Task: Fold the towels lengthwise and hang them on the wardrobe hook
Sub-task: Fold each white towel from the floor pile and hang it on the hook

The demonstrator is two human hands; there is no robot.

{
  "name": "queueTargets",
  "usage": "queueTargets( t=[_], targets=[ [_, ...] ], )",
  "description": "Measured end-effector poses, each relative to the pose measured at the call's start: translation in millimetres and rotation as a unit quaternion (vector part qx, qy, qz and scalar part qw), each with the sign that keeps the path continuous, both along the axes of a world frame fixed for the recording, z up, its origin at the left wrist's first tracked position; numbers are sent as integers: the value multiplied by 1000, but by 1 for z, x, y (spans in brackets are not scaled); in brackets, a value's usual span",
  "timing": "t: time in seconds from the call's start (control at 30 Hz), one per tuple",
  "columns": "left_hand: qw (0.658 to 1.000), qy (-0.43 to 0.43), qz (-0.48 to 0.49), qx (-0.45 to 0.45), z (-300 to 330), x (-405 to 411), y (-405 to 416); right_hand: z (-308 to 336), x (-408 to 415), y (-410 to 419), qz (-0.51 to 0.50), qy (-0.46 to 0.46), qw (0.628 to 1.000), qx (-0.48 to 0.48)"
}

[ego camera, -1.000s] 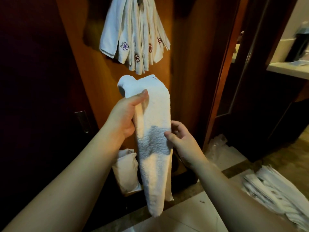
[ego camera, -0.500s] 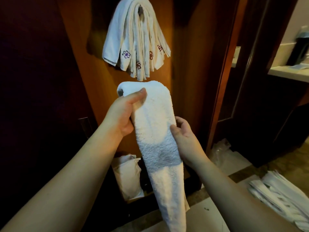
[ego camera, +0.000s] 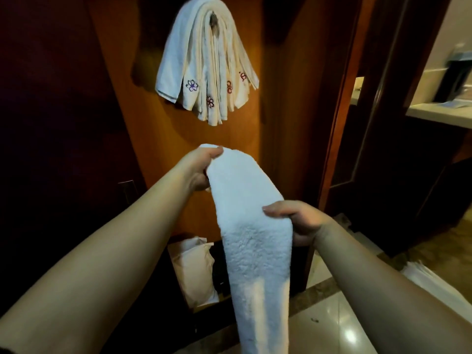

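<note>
Since half a second ago the right hand [ego camera: 297, 221] has slid out to the towel's right edge, and the wardrobe hook [ego camera: 214, 19] has come into view at 12 o'clock. One folded white towel [ego camera: 251, 241], a long, narrow, fluffy terry strip, stretches between two hands. The left hand [ego camera: 198, 169], at 10 o'clock from centre, grips its rounded upper end, thumb on top. The right hand, at 4 o'clock, pinches the strip's edge with fingers curled under. The towel's lower end is cut off by the bottom edge. Several thinner hanging towels [ego camera: 204, 70] with small embroidered flowers drape over the single hook on the wooden wardrobe panel [ego camera: 153, 154]; their exact count is hard to make out. One pale bag [ego camera: 195, 272] sits low at 6 o'clock, partly hidden behind the towel.
</note>
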State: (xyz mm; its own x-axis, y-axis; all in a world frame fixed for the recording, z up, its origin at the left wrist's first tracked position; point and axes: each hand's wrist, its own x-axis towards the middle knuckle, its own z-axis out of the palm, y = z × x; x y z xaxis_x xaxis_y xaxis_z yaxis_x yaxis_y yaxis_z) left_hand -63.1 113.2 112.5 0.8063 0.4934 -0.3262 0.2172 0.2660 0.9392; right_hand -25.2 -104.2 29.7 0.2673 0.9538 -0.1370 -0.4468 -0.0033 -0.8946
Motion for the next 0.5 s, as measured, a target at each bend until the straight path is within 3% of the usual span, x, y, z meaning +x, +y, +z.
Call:
queueTargets(
  t=[0.1,0.2,0.33,0.43,0.5],
  targets=[
    [999,17,-43,-27,-21,9,2,15,1,-1,-43,45,996,65],
    [995,41,-78,-56,-41,8,5,30,4,2,-82,34,991,98],
    [986,16,-168,18,-55,3,2,57,15,6,-138,16,982,128],
    [992,-47,-106,45,-48,-7,-6,75,21,10,-174,17,973,150],
    [988,-128,27,76,-40,-16,-14,87,24,13,-203,16,966,162]
  ],
)
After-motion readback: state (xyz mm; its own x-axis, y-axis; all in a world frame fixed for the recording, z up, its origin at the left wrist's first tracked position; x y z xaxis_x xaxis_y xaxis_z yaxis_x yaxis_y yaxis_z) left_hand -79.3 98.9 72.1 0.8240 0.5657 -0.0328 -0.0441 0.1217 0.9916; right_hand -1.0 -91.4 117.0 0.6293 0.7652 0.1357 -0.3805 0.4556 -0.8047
